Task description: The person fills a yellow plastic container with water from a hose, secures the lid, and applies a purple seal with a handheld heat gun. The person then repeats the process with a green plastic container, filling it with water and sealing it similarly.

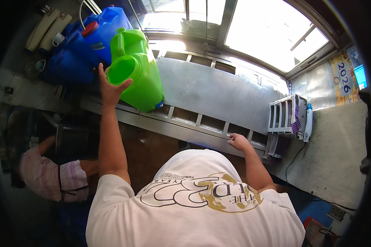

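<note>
My left hand (110, 88) is at the wide round mouth of a bright green plastic jug (146, 80). The thumb lies across the lower side of its neck, and the fingers spread up along the left side. The jug rests at the left end of a metal counter (210, 86), its uncapped mouth facing up toward me and its moulded handle beyond. Low on its body, a small blue part shows. Over the counter's front edge is my right hand (240, 142), its fingers loosely curled with nothing visible in them. Whether it touches the edge I cannot tell.
Several blue jugs (107, 31), one with a red cap, crowd behind the green one. A grey slatted rack (282, 115) stands at the counter's right end, beside a white-and-blue handheld device (308, 123) with a dark cord. Another person (53, 175) is at the lower left.
</note>
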The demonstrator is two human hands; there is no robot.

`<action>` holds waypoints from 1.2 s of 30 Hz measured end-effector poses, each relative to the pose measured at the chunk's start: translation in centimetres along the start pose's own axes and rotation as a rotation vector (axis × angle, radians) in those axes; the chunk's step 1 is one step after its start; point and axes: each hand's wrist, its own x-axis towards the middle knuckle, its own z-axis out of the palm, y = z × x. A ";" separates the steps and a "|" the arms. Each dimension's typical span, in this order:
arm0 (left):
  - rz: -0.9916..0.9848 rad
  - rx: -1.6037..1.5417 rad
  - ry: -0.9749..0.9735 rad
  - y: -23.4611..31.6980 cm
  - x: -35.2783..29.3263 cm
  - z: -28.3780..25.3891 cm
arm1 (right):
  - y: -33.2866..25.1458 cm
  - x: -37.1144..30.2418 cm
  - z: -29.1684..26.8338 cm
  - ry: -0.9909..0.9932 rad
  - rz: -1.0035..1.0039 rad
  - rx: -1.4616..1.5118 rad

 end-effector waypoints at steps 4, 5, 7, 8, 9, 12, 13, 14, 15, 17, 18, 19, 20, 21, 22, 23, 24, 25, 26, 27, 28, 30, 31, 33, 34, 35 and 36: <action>0.052 -0.122 -0.091 1.7 -0.4 2.0 | -6.0 3.2 -2.7 0.049 -0.110 0.073; 0.069 -0.177 -0.116 1.6 -0.6 2.9 | -7.0 4.0 -3.6 0.060 -0.136 0.095; 0.067 -0.257 -0.184 3.0 -1.0 5.3 | -8.0 6.5 -5.4 0.119 -0.190 0.156; 0.064 -0.291 -0.222 3.9 -1.0 6.6 | -8.4 7.7 -6.2 0.143 -0.219 0.192; 0.065 -0.272 -0.242 4.4 -1.1 7.7 | -9.0 9.1 -7.0 0.181 -0.245 0.279; 0.089 -0.222 -0.292 5.3 -0.3 11.1 | -10.9 13.4 -10.3 0.235 -0.288 0.559; 0.110 -0.210 -0.298 5.5 -0.2 12.3 | -11.5 14.7 -11.6 0.213 -0.281 0.659; 0.124 -0.189 -0.311 5.8 -0.1 13.4 | -12.0 16.0 -12.6 0.181 -0.271 0.768; 0.109 -0.180 -0.315 6.0 0.0 14.5 | -12.5 17.4 -13.7 0.163 -0.249 0.835; 0.069 -0.177 -0.311 6.5 0.6 15.7 | -13.3 20.4 -15.8 0.133 -0.195 0.976; 0.049 -0.180 -0.313 6.8 0.8 16.5 | -13.2 22.1 -16.6 0.146 -0.178 1.006; 0.057 -0.164 -0.312 6.8 1.1 17.0 | -13.3 23.9 -17.4 0.159 -0.161 1.035; 0.068 -0.145 -0.313 6.8 1.4 17.2 | -13.1 25.8 -18.3 0.172 -0.145 1.068; 0.077 -0.124 -0.313 6.7 1.7 17.3 | -13.2 27.7 -19.0 0.176 -0.120 1.088; 0.087 -0.122 -0.326 6.4 1.9 17.4 | -13.2 29.5 -19.8 0.181 -0.094 1.107; 0.100 -0.113 -0.339 6.3 2.1 17.4 | -13.4 31.5 -20.4 0.181 -0.073 1.131; 0.106 -0.104 -0.346 6.4 2.0 17.4 | -13.6 33.3 -20.9 0.191 -0.058 1.181; -0.044 -0.245 -0.329 6.8 1.8 17.8 | -13.6 34.9 -21.4 0.201 -0.040 1.231; -0.067 -0.243 -0.343 7.0 2.0 17.8 | -13.8 36.6 -21.9 0.206 -0.026 1.280; -0.092 -0.242 -0.350 7.0 2.1 17.6 | -13.9 38.1 -22.4 0.228 0.011 1.342; -0.117 -0.242 -0.358 7.0 2.2 17.5 | -13.8 39.4 -22.9 0.252 0.051 1.404; -0.161 -0.260 -0.349 7.3 2.4 17.8 | -14.3 41.3 -23.8 0.259 0.089 1.516; -0.167 -0.250 -0.343 7.6 2.4 18.0 | -14.8 41.8 -23.9 0.237 0.080 1.608; -0.180 -0.220 -0.352 7.5 2.6 18.0 | -15.1 43.0 -24.3 0.213 0.124 1.681; -0.188 -0.193 -0.367 7.2 2.9 17.7 | -15.3 43.4 -24.2 0.215 0.152 1.732; -0.192 -0.169 -0.382 7.0 3.2 17.7 | -15.2 44.0 -24.2 0.229 0.173 1.801; -0.187 -0.159 -0.383 7.0 3.5 17.7 | -15.0 44.6 -24.2 0.246 0.196 1.871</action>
